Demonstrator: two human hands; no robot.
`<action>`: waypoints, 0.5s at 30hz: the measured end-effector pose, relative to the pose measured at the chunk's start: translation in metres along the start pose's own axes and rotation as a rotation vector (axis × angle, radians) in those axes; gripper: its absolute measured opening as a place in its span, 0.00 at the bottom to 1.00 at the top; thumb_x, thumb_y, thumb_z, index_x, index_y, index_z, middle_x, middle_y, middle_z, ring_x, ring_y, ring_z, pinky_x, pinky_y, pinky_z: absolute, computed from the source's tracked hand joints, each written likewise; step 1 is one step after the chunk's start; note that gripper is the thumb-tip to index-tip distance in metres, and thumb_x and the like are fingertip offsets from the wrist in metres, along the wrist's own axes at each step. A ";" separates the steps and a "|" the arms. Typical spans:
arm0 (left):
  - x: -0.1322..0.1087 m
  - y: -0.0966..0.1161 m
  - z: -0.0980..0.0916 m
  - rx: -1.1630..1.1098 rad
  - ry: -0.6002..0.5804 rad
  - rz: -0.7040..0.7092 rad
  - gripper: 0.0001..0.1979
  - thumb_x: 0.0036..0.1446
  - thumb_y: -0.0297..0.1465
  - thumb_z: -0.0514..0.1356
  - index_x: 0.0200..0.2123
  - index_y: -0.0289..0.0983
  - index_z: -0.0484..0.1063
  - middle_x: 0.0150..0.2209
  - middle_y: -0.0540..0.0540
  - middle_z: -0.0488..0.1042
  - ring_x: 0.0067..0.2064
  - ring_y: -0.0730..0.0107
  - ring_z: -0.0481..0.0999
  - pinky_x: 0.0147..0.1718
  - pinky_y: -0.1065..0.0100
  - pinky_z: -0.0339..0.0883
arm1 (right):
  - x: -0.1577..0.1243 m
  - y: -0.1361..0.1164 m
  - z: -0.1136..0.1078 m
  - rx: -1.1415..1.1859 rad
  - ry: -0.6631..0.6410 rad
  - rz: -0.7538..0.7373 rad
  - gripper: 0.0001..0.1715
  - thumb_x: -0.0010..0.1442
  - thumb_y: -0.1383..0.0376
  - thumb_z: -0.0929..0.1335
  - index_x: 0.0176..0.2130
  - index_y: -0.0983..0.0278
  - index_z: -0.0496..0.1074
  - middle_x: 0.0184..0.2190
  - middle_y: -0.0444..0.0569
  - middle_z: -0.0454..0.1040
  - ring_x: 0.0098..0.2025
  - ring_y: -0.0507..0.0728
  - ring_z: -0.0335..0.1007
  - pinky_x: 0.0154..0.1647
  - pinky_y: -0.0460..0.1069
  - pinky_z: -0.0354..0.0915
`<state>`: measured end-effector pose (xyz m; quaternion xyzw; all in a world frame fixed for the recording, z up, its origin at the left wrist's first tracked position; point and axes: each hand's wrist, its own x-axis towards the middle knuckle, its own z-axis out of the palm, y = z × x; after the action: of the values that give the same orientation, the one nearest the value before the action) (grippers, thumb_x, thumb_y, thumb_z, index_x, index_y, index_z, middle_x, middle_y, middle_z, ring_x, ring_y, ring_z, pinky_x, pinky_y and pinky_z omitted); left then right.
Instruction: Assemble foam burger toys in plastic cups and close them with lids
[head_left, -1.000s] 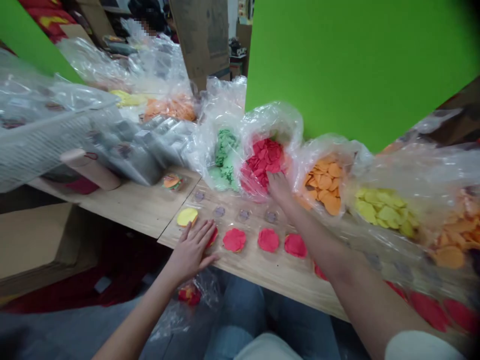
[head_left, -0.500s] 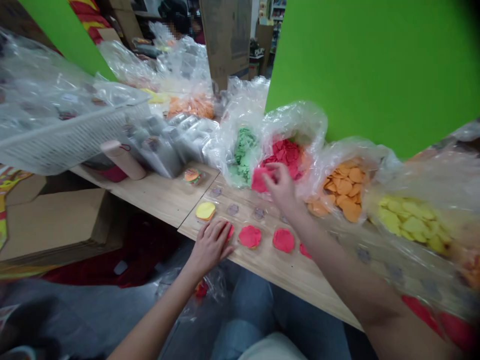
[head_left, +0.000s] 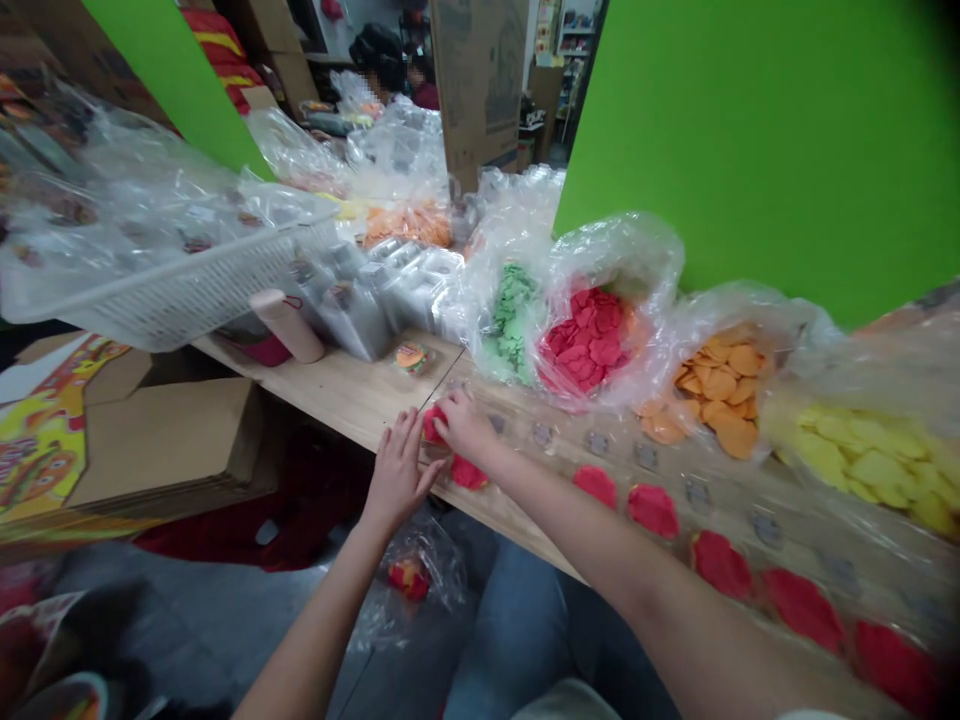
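My right hand (head_left: 465, 425) has its fingertips closed on a red scalloped disc (head_left: 433, 425), over the leftmost clear container of the row. My left hand (head_left: 397, 472) rests against that container's left side, fingers stretched out and thumb apart. Just to the right lies another red scalloped disc (head_left: 469, 473), partly behind my right forearm. More red discs (head_left: 652, 510) sit in clear containers along the table's front edge. Behind the row stands an open plastic bag of red discs (head_left: 589, 340).
Bags of green pieces (head_left: 514, 315), orange discs (head_left: 724, 385) and yellow discs (head_left: 870, 455) line the wooden table (head_left: 337, 400). A packed toy burger (head_left: 411, 357), a pink bottle (head_left: 287, 325) and a white basket (head_left: 195, 275) stand left. A cardboard box (head_left: 165, 430) is below.
My right hand has moved left and down from the red bag, carrying a red disc to the leftmost container, where yellow showed on top. My left hand has shifted left to the same container.
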<state>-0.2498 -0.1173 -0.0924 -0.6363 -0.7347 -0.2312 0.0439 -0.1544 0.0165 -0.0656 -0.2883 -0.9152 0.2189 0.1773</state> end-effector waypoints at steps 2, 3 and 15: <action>0.008 -0.005 0.002 0.048 -0.075 0.073 0.33 0.57 0.41 0.50 0.61 0.34 0.44 0.62 0.35 0.51 0.63 0.54 0.46 0.58 0.50 0.42 | -0.009 0.004 -0.009 -0.093 0.021 -0.019 0.14 0.60 0.68 0.59 0.44 0.65 0.68 0.44 0.55 0.67 0.48 0.57 0.59 0.50 0.51 0.56; 0.009 -0.007 0.003 0.054 -0.100 0.093 0.33 0.57 0.42 0.50 0.61 0.34 0.45 0.61 0.35 0.52 0.63 0.55 0.47 0.59 0.51 0.41 | -0.014 0.005 -0.012 -0.141 0.026 -0.032 0.16 0.60 0.68 0.58 0.46 0.65 0.67 0.46 0.55 0.66 0.50 0.57 0.57 0.50 0.52 0.56; 0.010 -0.016 0.004 0.040 -0.224 0.098 0.33 0.57 0.44 0.48 0.61 0.35 0.47 0.62 0.38 0.50 0.64 0.54 0.43 0.58 0.51 0.43 | -0.038 -0.003 -0.018 -0.251 -0.053 -0.107 0.23 0.57 0.68 0.61 0.53 0.68 0.63 0.59 0.60 0.54 0.62 0.65 0.39 0.58 0.62 0.45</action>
<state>-0.2664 -0.1083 -0.0970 -0.6924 -0.7073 -0.1416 -0.0145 -0.1179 -0.0033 -0.0565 -0.2531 -0.9537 0.1006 0.1272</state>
